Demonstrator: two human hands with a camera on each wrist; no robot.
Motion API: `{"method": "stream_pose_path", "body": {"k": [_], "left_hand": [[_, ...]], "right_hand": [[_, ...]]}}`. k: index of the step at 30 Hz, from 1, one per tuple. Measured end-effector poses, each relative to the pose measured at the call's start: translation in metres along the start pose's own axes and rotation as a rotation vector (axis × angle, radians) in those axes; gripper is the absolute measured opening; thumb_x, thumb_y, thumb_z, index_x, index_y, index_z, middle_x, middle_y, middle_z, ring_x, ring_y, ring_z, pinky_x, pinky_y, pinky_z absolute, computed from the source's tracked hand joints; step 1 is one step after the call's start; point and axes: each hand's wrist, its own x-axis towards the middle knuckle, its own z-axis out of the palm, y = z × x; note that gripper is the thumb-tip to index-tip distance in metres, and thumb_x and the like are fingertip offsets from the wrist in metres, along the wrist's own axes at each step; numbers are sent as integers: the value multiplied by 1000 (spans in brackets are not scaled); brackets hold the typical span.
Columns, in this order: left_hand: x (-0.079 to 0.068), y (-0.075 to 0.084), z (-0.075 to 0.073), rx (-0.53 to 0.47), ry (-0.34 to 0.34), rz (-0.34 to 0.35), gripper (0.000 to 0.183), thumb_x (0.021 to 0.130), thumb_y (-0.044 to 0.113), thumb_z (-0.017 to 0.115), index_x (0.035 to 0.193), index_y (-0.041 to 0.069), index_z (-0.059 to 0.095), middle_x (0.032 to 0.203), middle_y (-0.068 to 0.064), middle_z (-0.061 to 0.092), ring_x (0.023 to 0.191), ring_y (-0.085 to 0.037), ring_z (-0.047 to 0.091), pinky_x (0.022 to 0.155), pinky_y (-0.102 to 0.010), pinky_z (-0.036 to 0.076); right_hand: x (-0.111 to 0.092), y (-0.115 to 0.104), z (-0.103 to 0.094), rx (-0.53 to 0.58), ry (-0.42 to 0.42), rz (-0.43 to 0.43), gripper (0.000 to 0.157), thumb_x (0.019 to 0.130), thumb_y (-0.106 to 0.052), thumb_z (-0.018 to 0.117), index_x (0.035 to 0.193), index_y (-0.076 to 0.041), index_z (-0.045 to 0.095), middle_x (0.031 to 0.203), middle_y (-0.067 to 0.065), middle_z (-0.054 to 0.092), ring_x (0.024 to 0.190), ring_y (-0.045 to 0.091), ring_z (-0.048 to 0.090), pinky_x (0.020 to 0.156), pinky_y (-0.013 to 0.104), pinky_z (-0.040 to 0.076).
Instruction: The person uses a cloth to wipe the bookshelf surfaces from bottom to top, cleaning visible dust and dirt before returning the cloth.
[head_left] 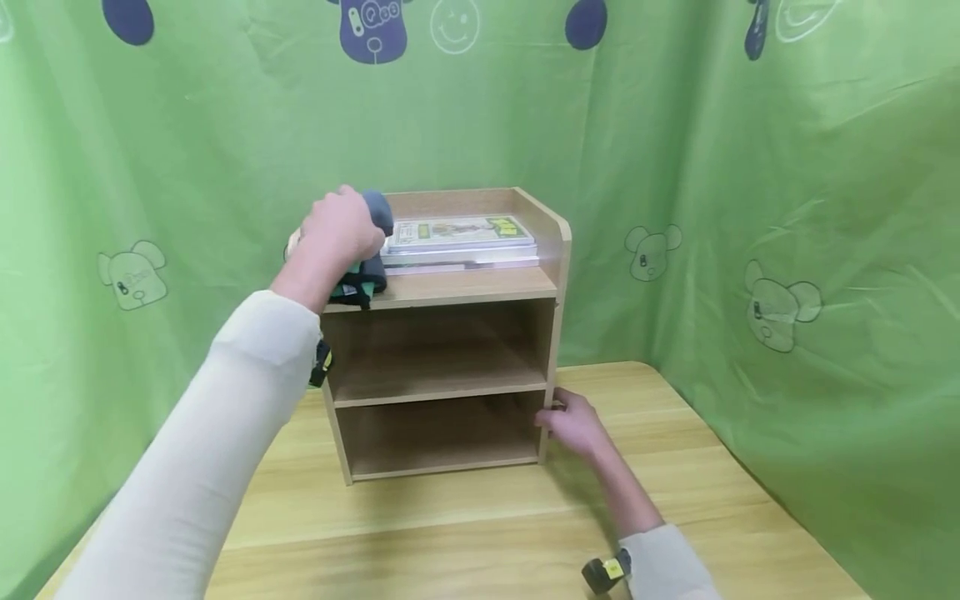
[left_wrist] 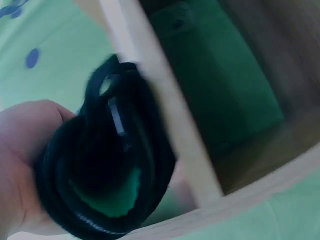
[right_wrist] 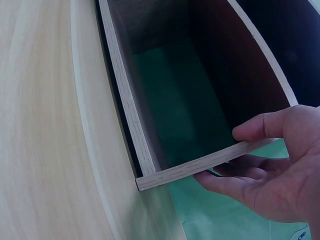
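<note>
My left hand (head_left: 336,232) is at the top left of a small wooden shelf unit (head_left: 450,393). It holds a dark, rolled fabric item (head_left: 369,275) with green inside, whose exact kind I cannot tell. In the left wrist view this fabric bundle (left_wrist: 50,167) has a small loop and a green inner side, and the thumb side of the hand wraps round it. Low on the unit's right side, my right hand (head_left: 576,425) grips the upright side panel. The right wrist view shows the thumb inside the panel (right_wrist: 210,159) and the other fingers outside it.
A stack of flat books (head_left: 465,235) lies on the unit's top shelf, right of the fabric. Below are two open compartments. The unit stands on a light wooden table (head_left: 420,533), with a green printed curtain (head_left: 480,125) behind and at the sides.
</note>
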Motion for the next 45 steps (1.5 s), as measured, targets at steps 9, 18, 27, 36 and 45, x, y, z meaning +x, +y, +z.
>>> {"method": "stream_pose_path", "body": {"k": [9, 18, 27, 36, 45], "left_hand": [[11, 2, 28, 150, 217, 80, 38, 90, 10, 46, 121, -3, 28, 90, -19, 58, 80, -35, 59, 68, -44, 50], [-9, 4, 26, 300, 163, 72, 34, 95, 23, 46, 118, -2, 47, 109, -23, 60, 100, -43, 54, 87, -50, 42], [-35, 13, 25, 308, 72, 148, 36, 87, 21, 54, 111, -6, 58, 107, -23, 58, 102, -44, 50, 86, -53, 43], [-18, -11, 35, -94, 224, 163, 46, 71, 4, 61, 113, 0, 41, 101, -28, 56, 92, -44, 57, 72, -53, 49], [-12, -10, 37, -43, 188, 128, 17, 76, 6, 56, 92, 1, 58, 97, -24, 60, 86, -40, 59, 66, -51, 51]], "right_hand": [[2, -1, 3, -20, -3, -6, 66, 81, -12, 63, 140, 5, 39, 118, 24, 61, 99, 32, 62, 85, 43, 52], [4, -1, 7, -17, -6, -13, 63, 81, -10, 63, 138, 5, 41, 116, 23, 62, 95, 29, 63, 82, 41, 52], [4, 0, 1, 3, -7, -1, 66, 80, -10, 63, 139, 6, 39, 118, 27, 60, 100, 33, 62, 86, 45, 51], [3, 1, -3, 5, -23, -9, 65, 81, -10, 63, 139, 6, 39, 117, 26, 61, 97, 31, 63, 86, 46, 51], [4, 0, -3, 6, -19, -5, 63, 80, -11, 63, 138, 5, 42, 119, 26, 60, 99, 31, 63, 85, 43, 52]]}}
